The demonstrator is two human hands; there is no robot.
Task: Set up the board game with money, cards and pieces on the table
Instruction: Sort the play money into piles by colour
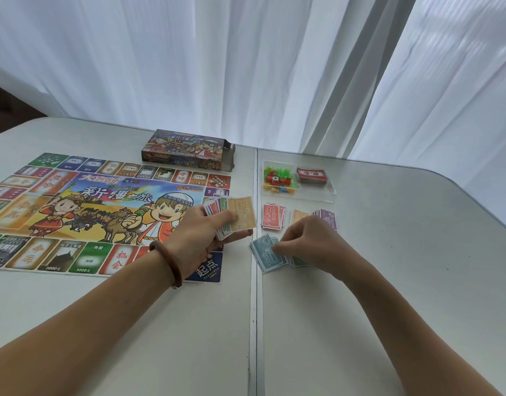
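Head view: the left hand (pixel 200 235) grips a fanned wad of mixed notes (pixel 237 218) over the right edge of the game board (pixel 83 207). The right hand (pixel 306 241), fingers curled, pinches a blue note (pixel 270 247) on the blue pile (pixel 267 262) just right of the board. Because the green pile (pixel 299 261) sits close beside the blue one, a careless drop could mix them, and the loosely fanned wad might slip and scatter over the sorted money.

The only view came from a wide-angle camera worn on the person's head, above the near edge of the table (pixel 403 295), facing forward and tilted down. The forearms (pixel 88 318) crossed the near corners, close to the lens. The game board (pixel 83 207) sat left of centre; the white curtain (pixel 217 67) filled the far half.
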